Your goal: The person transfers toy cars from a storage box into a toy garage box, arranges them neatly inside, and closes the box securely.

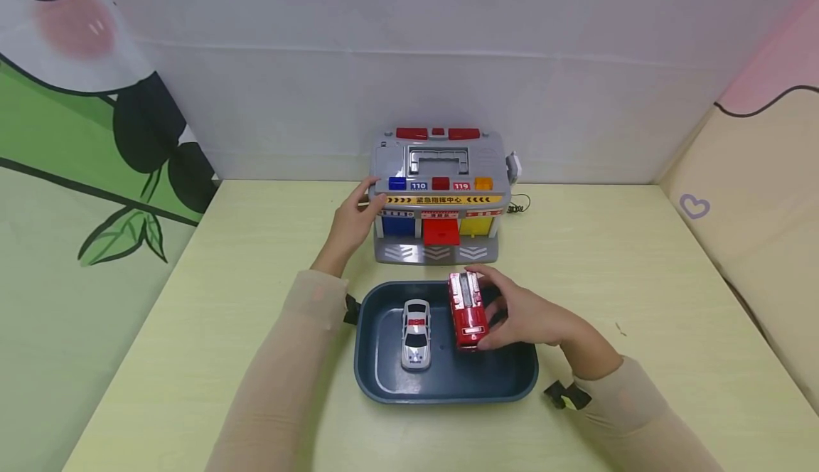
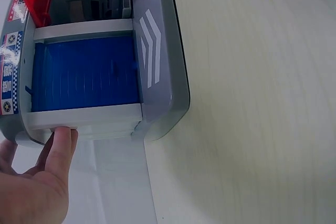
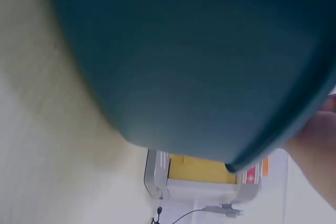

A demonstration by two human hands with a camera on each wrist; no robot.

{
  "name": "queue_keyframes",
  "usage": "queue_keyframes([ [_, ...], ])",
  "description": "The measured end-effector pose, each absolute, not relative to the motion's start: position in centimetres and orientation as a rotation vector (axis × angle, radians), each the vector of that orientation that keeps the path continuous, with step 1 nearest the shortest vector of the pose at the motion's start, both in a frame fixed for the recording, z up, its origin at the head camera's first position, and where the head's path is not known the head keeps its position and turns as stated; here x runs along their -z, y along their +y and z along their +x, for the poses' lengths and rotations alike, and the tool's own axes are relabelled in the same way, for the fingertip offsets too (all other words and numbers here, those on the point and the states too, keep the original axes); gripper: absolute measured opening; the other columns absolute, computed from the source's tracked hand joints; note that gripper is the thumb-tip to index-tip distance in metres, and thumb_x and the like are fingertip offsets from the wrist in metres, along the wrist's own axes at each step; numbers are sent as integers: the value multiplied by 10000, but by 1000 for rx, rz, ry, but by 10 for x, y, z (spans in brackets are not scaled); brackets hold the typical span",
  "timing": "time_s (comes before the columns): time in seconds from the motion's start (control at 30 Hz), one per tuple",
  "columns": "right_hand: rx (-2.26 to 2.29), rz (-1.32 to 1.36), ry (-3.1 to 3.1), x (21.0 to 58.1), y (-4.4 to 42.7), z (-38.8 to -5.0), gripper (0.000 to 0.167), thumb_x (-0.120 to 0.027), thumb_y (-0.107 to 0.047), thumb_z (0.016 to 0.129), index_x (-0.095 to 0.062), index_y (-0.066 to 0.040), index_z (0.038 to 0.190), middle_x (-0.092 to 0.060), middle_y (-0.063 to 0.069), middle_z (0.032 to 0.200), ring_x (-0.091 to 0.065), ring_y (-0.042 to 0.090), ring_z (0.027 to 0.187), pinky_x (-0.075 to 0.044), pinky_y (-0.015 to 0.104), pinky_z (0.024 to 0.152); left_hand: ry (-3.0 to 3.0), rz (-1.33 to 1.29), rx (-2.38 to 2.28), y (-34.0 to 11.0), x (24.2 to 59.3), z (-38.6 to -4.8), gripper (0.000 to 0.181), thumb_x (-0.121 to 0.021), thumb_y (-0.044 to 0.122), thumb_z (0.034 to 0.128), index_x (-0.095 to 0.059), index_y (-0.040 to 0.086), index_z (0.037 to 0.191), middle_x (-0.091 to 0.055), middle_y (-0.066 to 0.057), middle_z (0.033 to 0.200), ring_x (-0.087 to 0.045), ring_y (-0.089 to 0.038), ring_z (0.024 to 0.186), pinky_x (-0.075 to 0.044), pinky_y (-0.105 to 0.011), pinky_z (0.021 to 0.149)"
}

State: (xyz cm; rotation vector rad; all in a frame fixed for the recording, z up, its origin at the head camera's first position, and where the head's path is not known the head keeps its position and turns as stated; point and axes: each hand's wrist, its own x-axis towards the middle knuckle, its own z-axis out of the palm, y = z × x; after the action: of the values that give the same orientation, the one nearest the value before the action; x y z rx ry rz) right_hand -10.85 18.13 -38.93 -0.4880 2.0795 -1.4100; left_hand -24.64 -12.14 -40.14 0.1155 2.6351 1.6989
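In the head view, my right hand (image 1: 525, 315) grips a red toy fire truck (image 1: 468, 310) between thumb and fingers, over the right half of a dark blue tray (image 1: 448, 395). A white toy police car (image 1: 416, 337) lies in the tray's left half. My left hand (image 1: 350, 227) touches the left side of a grey toy garage (image 1: 397, 152), its fingers fairly straight against the side wall in the left wrist view. The garage's red door (image 1: 441, 232) is raised outward; its blue door (image 2: 86, 72) and yellow door (image 1: 475, 226) are down.
The garage stands at the back of the pale table (image 1: 640, 280), near the white backdrop (image 1: 288, 116). A thin coiled cord (image 1: 520, 205) runs from its right side. The tray wall (image 3: 199, 77) fills much of the right wrist view and hides the truck there.
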Motion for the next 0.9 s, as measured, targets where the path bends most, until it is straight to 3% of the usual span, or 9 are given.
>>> queue_keyframes([
  [0.33, 1452, -414, 2089, 381, 194, -118, 1114, -833, -67, 732, -87, -162, 1553, -224, 250, 1474, -570, 328, 1011, -547, 436, 813, 2633, 104, -1693, -122, 402, -247, 535, -509, 476, 993, -412, 270, 1477, -488, -170, 1381, -507, -324, 1232, -457, -464, 966],
  [0.9, 1521, -368, 2084, 378, 204, -138, 1072, -802, -70, 758, -86, -162, 1551, -239, 232, 1453, -486, 375, 1096, -546, 439, 811, 2641, 110, -1689, -121, 400, -245, 540, -509, 476, 993, -411, 259, 1477, -490, -176, 1374, -512, -328, 1227, -467, -459, 955],
])
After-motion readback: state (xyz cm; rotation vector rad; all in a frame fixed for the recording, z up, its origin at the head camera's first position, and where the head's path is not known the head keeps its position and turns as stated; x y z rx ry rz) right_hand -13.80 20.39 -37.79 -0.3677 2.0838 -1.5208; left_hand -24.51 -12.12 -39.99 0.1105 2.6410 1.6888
